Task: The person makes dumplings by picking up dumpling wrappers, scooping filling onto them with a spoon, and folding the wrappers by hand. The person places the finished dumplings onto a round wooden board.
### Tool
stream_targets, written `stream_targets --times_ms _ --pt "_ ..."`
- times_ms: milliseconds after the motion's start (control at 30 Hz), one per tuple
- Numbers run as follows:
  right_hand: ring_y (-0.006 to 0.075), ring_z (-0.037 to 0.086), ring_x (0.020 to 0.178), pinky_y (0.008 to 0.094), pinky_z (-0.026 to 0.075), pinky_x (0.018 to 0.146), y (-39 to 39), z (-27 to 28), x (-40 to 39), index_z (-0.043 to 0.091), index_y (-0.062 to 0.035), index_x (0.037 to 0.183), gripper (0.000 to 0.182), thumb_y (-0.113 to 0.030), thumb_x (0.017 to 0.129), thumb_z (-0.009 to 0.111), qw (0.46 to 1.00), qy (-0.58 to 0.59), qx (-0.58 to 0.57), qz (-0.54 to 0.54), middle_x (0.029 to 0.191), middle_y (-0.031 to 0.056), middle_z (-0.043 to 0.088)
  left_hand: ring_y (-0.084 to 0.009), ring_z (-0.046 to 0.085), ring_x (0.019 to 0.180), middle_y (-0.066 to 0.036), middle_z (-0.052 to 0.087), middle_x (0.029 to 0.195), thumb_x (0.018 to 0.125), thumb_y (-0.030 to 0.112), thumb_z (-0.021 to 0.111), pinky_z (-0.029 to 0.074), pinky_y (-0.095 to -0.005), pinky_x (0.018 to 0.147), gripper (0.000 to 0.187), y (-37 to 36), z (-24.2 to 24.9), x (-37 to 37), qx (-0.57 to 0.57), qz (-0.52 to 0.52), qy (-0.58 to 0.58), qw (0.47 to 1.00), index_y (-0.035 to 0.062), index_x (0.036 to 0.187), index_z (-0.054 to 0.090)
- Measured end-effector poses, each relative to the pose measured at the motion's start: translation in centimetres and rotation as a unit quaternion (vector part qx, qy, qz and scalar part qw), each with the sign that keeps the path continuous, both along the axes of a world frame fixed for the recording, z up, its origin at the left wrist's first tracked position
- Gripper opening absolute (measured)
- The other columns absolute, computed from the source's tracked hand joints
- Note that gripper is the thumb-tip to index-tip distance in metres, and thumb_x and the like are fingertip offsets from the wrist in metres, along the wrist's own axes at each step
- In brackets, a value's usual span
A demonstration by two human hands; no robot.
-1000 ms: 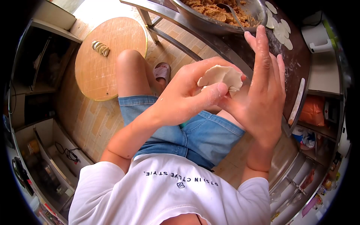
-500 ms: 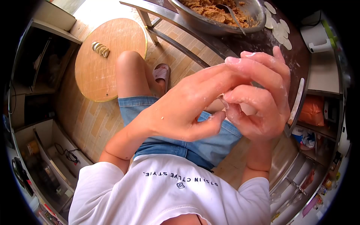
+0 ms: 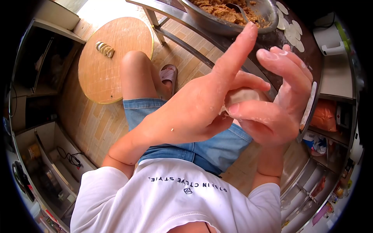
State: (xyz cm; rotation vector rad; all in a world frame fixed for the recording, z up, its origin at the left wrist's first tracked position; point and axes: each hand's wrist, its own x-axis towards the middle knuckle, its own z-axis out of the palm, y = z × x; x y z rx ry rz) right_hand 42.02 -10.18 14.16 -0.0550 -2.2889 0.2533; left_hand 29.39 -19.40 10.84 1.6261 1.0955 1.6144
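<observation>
A pale, rounded dough dumpling (image 3: 244, 95) sits between my two hands, partly hidden by the fingers. My left hand (image 3: 198, 99) holds its left side, with the index finger raised and the other fingers curled around the dough. On the other side my right hand (image 3: 279, 97) pinches the dough edge with thumb and index finger, its remaining fingers curled above. White flour marks the fingertips. Beyond the hands is a metal bowl (image 3: 217, 28) of orange-brown filling (image 3: 211, 11), with a spoon (image 3: 237, 11) in it. Flat dough wrappers (image 3: 292, 34) lie right of the bowl.
A round wooden board (image 3: 93, 77) at the left bears a short row of dumplings (image 3: 105, 49). The dark table (image 3: 311, 58) is floury. My bare knee and a slipper (image 3: 168, 73) show below. Shelves with an orange bag (image 3: 324, 115) stand at the right.
The left index finger has lifted away from the right hand's fingers and now points up. The hands have parted slightly at the top, and more of the dough shows between them.
</observation>
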Motion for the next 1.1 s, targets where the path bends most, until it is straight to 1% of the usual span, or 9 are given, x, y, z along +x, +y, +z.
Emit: stream_targets --times_ms 100,300,433,567,733,833,933,1033,1100 --pt "0.0349 0.042 0.114 0.0481 0.033 0.098 0.7 -0.1 0.0 0.060 -0.0192 0.071 0.017 -0.034 0.073 0.068 0.999 0.021 -0.033 0.036 0.121 0.0173 0.045 -0.0308 0.061 0.090 -0.017 0.061 0.100 0.067 -0.011 0.059 0.049 -0.0328 0.072 0.098 -0.1 0.4 0.3 -0.026 0.006 -0.061 0.998 0.0069 0.142 -0.003" --pt "0.0363 0.041 0.117 0.0483 0.031 0.100 0.2 0.7 -0.2 0.062 -0.0200 0.070 0.022 -0.041 0.072 0.067 0.998 -0.042 -0.047 0.029 0.126 0.0207 0.043 -0.0285 0.062 0.089 -0.015 0.062 0.098 0.068 -0.004 0.066 0.050 -0.0330 0.072 0.099 -0.1 0.3 -0.1 -0.017 0.011 0.004 1.000 0.0066 0.142 0.000" --pt "0.0355 0.042 0.115 0.0480 0.032 0.099 0.4 0.8 -0.4 0.062 -0.0234 0.070 0.021 -0.044 0.072 0.065 0.997 -0.046 -0.043 0.035 0.126 0.0201 0.044 -0.0277 0.062 0.089 -0.014 0.063 0.097 0.068 -0.002 0.068 0.050 -0.0332 0.072 0.100 -0.4 1.0 -0.1 -0.056 0.004 -0.041 0.998 0.0073 0.142 0.002" --pt "0.0344 0.044 0.113 0.0478 0.034 0.097 0.0 1.9 0.4 0.061 -0.0270 0.071 0.021 -0.048 0.072 0.063 0.996 -0.083 0.024 -0.011 0.124 0.0180 0.045 -0.0275 0.062 0.089 -0.014 0.062 0.099 0.068 -0.002 0.068 0.050 -0.0333 0.072 0.100 -0.5 1.0 -0.3 -0.064 -0.009 -0.042 0.997 0.0081 0.142 0.002" --pt "0.0341 0.044 0.113 0.0479 0.034 0.097 1.4 -0.1 0.1 0.060 -0.0299 0.078 0.023 -0.052 0.072 0.060 0.994 0.010 0.097 0.043 0.125 0.0165 0.044 -0.0275 0.062 0.090 -0.015 0.061 0.104 0.067 -0.004 0.067 0.050 -0.0326 0.072 0.097 -0.6 0.9 0.1 -0.059 -0.014 -0.064 0.996 0.0060 0.142 0.005" --pt "0.0357 0.042 0.117 0.0495 0.031 0.100 1.3 -0.3 0.2 0.057 -0.0268 0.101 0.048 -0.059 0.066 0.062 0.997 0.000 0.018 0.072 0.126 0.0179 0.042 -0.0266 0.061 0.094 -0.016 0.056 0.114 0.067 -0.006 0.066 0.050 -0.0312 0.075 0.095 -0.2 0.0 -0.1 -0.017 -0.010 -0.047 0.999 0.0054 0.142 0.008" --pt "0.0364 0.038 0.121 0.0515 0.028 0.101 0.5 -0.2 0.5 0.045 -0.0187 0.124 0.086 -0.065 0.055 0.067 0.985 0.003 -0.150 0.080 0.129 0.0200 0.040 -0.0250 0.059 0.100 -0.016 0.047 0.127 0.068 -0.009 0.065 0.050 -0.0305 0.078 0.093 -0.1 -0.3 0.1 0.020 0.009 -0.034 0.999 0.0049 0.141 0.010" --pt "0.0353 0.036 0.123 0.0530 0.027 0.101 1.4 -2.8 0.8 0.036 -0.0119 0.133 0.106 -0.065 0.049 0.072 0.971 0.091 -0.199 0.098 0.131 0.0210 0.037 -0.0267 0.057 0.103 -0.024 0.046 0.125 0.072 -0.001 0.067 0.048 -0.0355 0.086 0.095 0.0 -0.3 0.2 0.059 0.036 -0.025 0.997 0.0032 0.141 0.002" --pt "0.0348 0.036 0.124 0.0533 0.028 0.101 1.9 -4.1 1.2 0.035 -0.0089 0.134 0.109 -0.064 0.049 0.073 0.961 0.121 -0.227 0.101 0.132 0.0211 0.037 -0.0282 0.055 0.106 -0.026 0.044 0.126 0.079 0.004 0.062 0.046 -0.0367 0.090 0.082 0.1 -1.1 -0.2 0.033 -0.010 -0.176 0.984 0.0025 0.140 0.007"
